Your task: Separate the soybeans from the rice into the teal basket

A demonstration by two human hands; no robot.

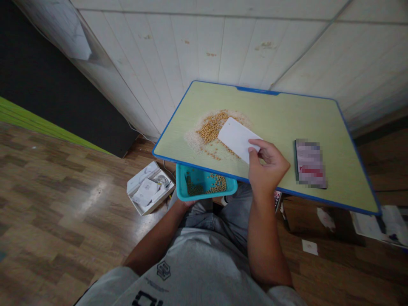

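Note:
Between the thumb and fingers of my right hand [266, 159] is a flat white card [237, 138], tilted over the near right part of a pile. That pile mixes soybeans [212, 126] with white rice grains [193, 140] on the green tabletop [277, 114]. A few beans lie loose toward the table's front edge. Just below that edge sits a turquoise tray [206, 196] with soybeans inside, gathered at its left and right. My left hand [188, 203] is under the tray's near side, supporting it; its fingers are mostly hidden.
A phone-like object [310, 163], partly blurred out, lies on the table's right side. On the floor at left stands an open white box [149, 189] with papers and a cable. A panelled wall [204, 46] rises behind the table. A dark board [63, 80] leans at left.

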